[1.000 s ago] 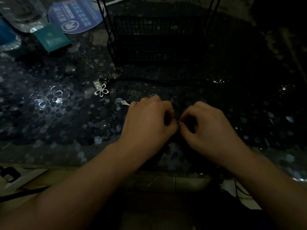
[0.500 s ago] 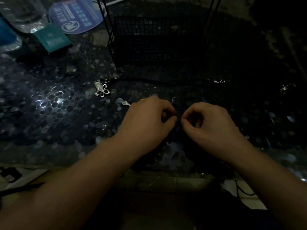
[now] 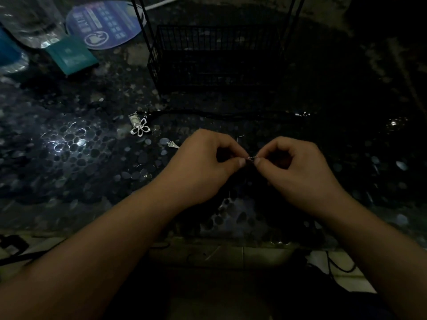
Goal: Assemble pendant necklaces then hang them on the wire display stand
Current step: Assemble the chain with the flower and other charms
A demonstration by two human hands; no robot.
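Dim light covers a dark surface (image 3: 69, 172) patterned with pale pebble shapes, seen from above by the head camera. At far left stand a clear plastic bottle (image 3: 32, 21) and, beside it, a teal card (image 3: 71, 57) lying flat, with a round blue printed disc (image 3: 105, 24) behind them. Right of these, at top centre, rises the black wire display stand (image 3: 215, 54), its basket-like base resting on the surface and two thin uprights running out of frame. In front of the stand a black cord (image 3: 231, 115) lies with its long axis running left to right; its left end meets a silver flower pendant (image 3: 140, 128) that lies flat beside a small clear tag, and its right end finishes in a small metal clasp (image 3: 303, 114). A smaller silver charm (image 3: 172, 144) lies just right of the flower, its narrow end pointing toward the left hand (image 3: 203, 167). That hand is curled, thumb and forefinger pinching one side of a tiny metal fitting (image 3: 251, 158) held just above the surface at centre. The right hand (image 3: 298, 172), likewise curled, pinches the opposite side of the same fitting, so the thumb tips nearly meet. The fitting's short axis of length lies roughly horizontal between the two hands; its details are too small and dark to resolve. Both forearms enter from the lower edge.
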